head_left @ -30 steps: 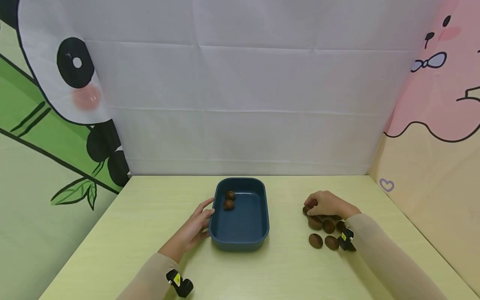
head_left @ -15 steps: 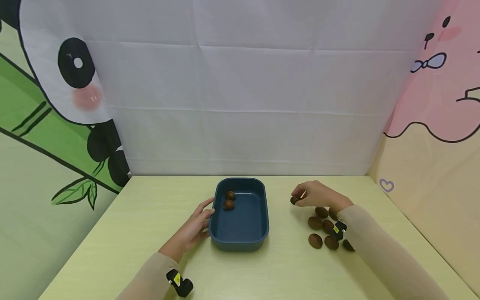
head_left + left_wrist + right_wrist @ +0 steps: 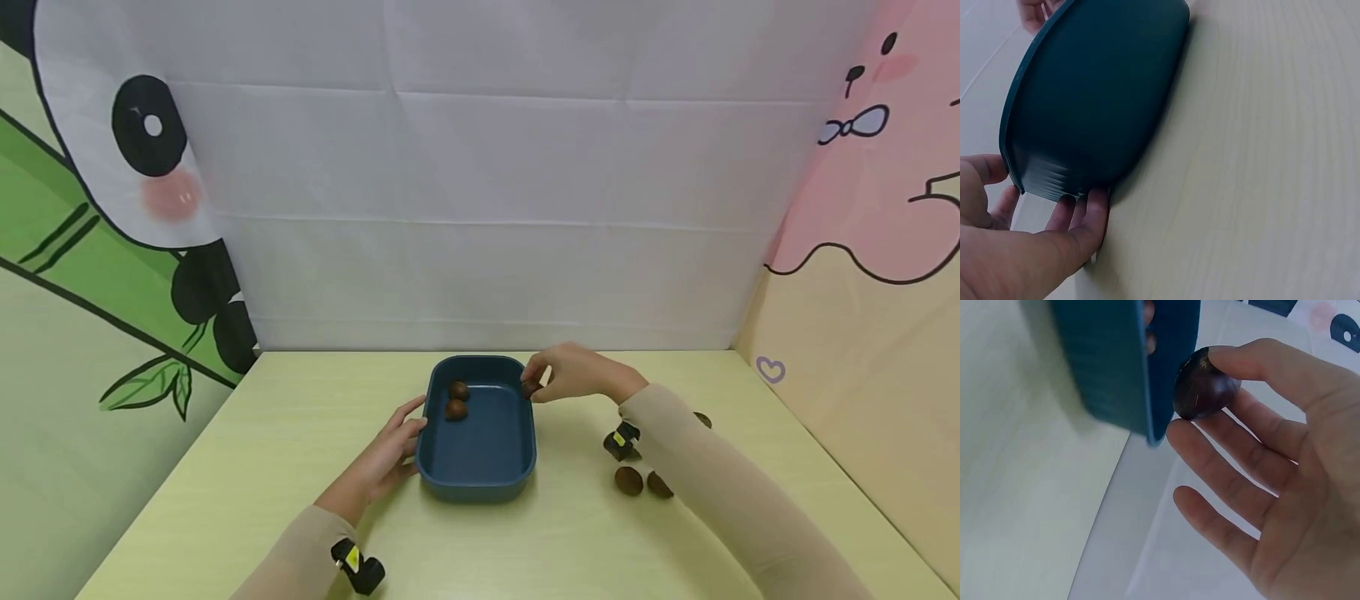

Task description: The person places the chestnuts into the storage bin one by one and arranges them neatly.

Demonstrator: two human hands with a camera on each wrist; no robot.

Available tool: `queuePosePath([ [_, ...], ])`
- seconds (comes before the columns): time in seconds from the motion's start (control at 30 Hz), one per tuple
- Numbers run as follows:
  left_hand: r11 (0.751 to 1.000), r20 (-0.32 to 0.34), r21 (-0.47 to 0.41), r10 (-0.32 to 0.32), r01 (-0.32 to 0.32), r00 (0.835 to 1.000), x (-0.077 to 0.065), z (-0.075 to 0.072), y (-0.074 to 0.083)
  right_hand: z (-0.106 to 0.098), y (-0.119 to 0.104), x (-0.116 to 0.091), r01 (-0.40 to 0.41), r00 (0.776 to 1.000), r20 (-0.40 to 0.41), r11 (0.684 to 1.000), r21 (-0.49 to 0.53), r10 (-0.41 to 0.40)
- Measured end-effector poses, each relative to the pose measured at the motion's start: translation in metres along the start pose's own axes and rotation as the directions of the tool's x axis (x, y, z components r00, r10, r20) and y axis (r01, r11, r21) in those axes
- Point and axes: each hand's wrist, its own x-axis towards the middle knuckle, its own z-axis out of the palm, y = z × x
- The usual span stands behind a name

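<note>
Between the thumb and fingers of my right hand (image 3: 573,372) is a chestnut (image 3: 1204,387), glossy and dark brown. In the head view that hand is at the right rim of a blue rectangular bin (image 3: 480,483), with the chestnut by the rim. Two chestnuts (image 3: 456,409) lie inside the bin, near its left wall. My left hand (image 3: 378,458) rests against the bin's left side from outside; in the left wrist view its fingers (image 3: 1092,215) touch the wall and rim.
More chestnuts (image 3: 628,481) lie on the pale wooden table (image 3: 247,450) at the right, partly hidden by my right sleeve (image 3: 720,475). A white cloth (image 3: 480,208) hangs behind the table, with printed cartoon panels at both sides.
My right hand has lifted a chestnut from the group on the right and carried it left to the bin's rim. The left hand and the bin have stayed put.
</note>
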Motion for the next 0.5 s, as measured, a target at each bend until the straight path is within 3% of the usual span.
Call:
queuePosePath([
  [0.27,1.0,-0.003,0.0,-0.004,0.004,1.0,0.0,0.0,0.001,0.012,-0.032,0.038,0.074,0.995,0.074,0.996,-0.04,-0.071],
  [0.5,1.0,-0.016,-0.003,-0.003,0.003,1.0,0.0,0.001,0.001,0.028,-0.05,0.066,0.085,0.989,0.124,0.994,-0.062,-0.077],
])
